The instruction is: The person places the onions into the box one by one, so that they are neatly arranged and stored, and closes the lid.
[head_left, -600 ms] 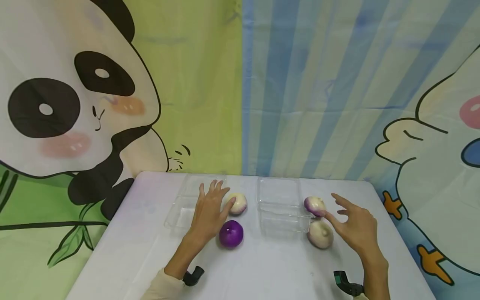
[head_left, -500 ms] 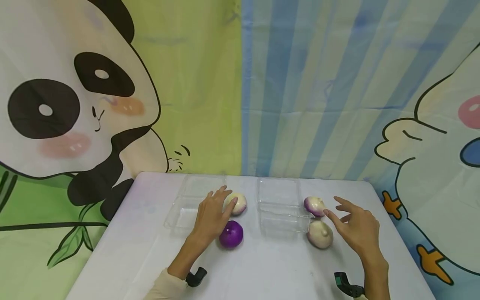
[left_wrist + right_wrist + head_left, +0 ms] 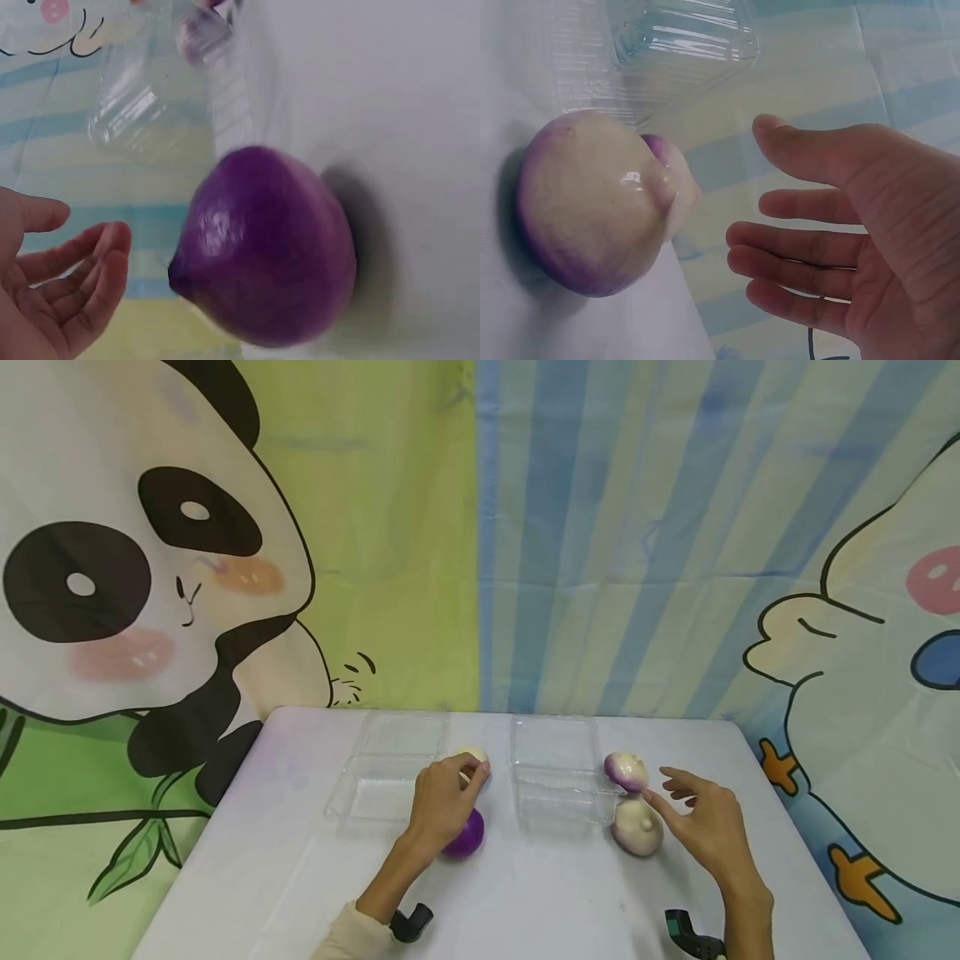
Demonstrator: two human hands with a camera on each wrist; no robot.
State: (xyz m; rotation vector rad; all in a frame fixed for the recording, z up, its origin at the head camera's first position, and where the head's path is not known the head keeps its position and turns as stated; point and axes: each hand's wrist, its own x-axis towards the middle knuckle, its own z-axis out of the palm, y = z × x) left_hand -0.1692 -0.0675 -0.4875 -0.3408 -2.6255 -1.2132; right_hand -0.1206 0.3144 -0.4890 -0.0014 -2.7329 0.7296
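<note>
My left hand (image 3: pixel 444 802) hovers just before a whitish onion (image 3: pixel 472 751), which it partly hides. Its fingers are loosely bent, and the left wrist view shows a gap between thumb and fingers. Below that hand sits a glossy purple onion (image 3: pixel 270 247), its pointed tip toward the hand. My right hand (image 3: pixel 708 827) is held in the air with spread, relaxed fingers, nothing in them. To its left lie a pale onion with purple sides (image 3: pixel 596 202) and, behind that, a white-and-purple onion (image 3: pixel 626 772).
Two clear plastic clamshell boxes with raised lids stand on the white table (image 3: pixel 540 902): the left box (image 3: pixel 375 797) and the right box (image 3: pixel 562 806). The right-hand onions sit close by the right box. Behind the table hangs a printed cartoon curtain (image 3: pixel 405 568).
My left hand has moved right and lower, from over the left box to the whitish onion, its fingers bending in. My right hand has drawn slightly back from the onions.
</note>
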